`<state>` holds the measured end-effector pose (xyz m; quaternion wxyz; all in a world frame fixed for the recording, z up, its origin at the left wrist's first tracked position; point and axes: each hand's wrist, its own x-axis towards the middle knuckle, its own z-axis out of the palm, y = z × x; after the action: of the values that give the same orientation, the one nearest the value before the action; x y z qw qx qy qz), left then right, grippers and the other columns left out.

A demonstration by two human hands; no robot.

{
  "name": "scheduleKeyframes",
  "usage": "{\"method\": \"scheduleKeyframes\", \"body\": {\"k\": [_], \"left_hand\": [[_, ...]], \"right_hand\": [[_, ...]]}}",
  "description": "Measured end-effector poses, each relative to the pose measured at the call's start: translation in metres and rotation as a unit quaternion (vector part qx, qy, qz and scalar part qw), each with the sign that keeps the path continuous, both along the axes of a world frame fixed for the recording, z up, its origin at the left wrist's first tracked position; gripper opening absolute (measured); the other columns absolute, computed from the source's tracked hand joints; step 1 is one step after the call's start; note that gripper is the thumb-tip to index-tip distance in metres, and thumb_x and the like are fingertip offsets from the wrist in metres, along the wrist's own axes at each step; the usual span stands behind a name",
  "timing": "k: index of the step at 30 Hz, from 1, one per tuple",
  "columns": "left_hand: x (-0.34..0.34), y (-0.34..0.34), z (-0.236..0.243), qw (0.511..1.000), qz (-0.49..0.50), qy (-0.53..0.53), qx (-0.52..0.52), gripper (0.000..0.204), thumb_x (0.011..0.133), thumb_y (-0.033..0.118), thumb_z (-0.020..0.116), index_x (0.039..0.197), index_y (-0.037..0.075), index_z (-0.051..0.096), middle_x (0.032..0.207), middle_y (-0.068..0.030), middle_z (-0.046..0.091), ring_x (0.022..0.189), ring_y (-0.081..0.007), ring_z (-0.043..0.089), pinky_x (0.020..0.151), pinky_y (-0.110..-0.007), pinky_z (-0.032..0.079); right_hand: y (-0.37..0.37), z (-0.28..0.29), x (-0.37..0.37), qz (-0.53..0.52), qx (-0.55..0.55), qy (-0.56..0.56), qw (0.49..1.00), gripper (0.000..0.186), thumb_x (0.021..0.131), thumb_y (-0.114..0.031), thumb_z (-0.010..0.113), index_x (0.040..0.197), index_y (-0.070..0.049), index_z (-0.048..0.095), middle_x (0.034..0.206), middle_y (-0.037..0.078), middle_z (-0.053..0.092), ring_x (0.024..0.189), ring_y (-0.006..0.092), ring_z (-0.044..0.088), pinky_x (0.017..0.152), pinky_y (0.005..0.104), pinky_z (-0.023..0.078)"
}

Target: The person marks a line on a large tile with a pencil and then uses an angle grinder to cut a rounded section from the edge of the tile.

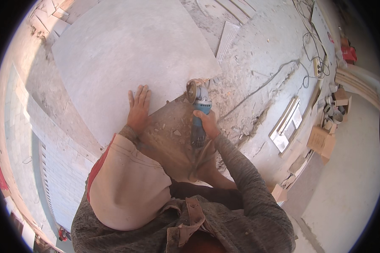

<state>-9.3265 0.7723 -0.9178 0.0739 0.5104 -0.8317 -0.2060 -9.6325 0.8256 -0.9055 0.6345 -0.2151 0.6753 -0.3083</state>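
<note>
My right hand (209, 123) is wrapped round the blue body of an angle grinder (202, 105). The grinder's head and round disc (192, 91) sit at the near right edge of a large pale tile (131, 46). Whether the disc touches the tile, I cannot tell. Flat on the tile near its front edge lies my left hand (140, 105), fingers stretched forward and holding nothing. Between my hands is dusty ground with broken chips (177, 132).
A grey cable (266, 84) trails over the rubble on the right toward an extension socket (316, 67). Farther right are a rectangular metal frame (286, 126) and cardboard boxes (322, 141). A narrow tile strip (227, 39) lies beyond the tile's right corner.
</note>
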Motion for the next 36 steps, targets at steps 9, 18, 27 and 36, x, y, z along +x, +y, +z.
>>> {"method": "scheduleKeyframes", "body": {"k": [9,18,27,36], "left_hand": [[0.000,0.001,-0.005,1.000,0.003,0.028,-0.002,0.096,0.076,0.023,0.079,0.154,-0.007,0.032,0.166,-0.0204,0.023,0.158,-0.0377,0.014,0.126,-0.067,0.004],[0.000,0.001,-0.006,1.000,0.003,0.011,0.003,0.097,0.072,0.011,0.079,0.154,-0.006,0.031,0.167,-0.0209,0.022,0.158,-0.0386,0.013,0.126,-0.066,0.003],[-0.001,0.001,-0.004,1.000,0.001,0.010,-0.005,0.095,0.070,0.007,0.076,0.153,-0.007,0.032,0.166,-0.0211,0.022,0.158,-0.0381,0.013,0.126,-0.066,0.004],[-0.003,0.001,0.003,1.000,-0.002,-0.021,0.000,0.092,0.074,0.011,0.075,0.153,-0.008,0.033,0.166,-0.0206,0.024,0.158,-0.0372,0.014,0.127,-0.065,0.006]], "right_hand": [[-0.004,0.023,-0.039,0.034,-0.024,0.000,0.999,0.033,0.087,-0.023,0.078,0.108,0.002,0.069,0.090,0.006,0.072,0.074,0.0147,0.067,0.067,0.0312,0.055],[0.001,0.019,-0.065,0.074,-0.023,0.018,0.997,0.028,0.087,-0.025,0.077,0.098,0.000,0.071,0.087,0.003,0.069,0.074,0.0115,0.063,0.068,0.0299,0.053],[-0.014,0.011,-0.089,0.122,-0.033,0.052,0.991,0.030,0.085,-0.025,0.078,0.101,-0.001,0.070,0.088,0.002,0.068,0.075,0.0104,0.060,0.068,0.0294,0.052],[-0.052,0.048,-0.115,0.199,-0.033,0.046,0.978,0.037,0.084,-0.026,0.080,0.108,-0.001,0.069,0.091,0.002,0.069,0.080,0.0108,0.062,0.072,0.0297,0.053]]}}
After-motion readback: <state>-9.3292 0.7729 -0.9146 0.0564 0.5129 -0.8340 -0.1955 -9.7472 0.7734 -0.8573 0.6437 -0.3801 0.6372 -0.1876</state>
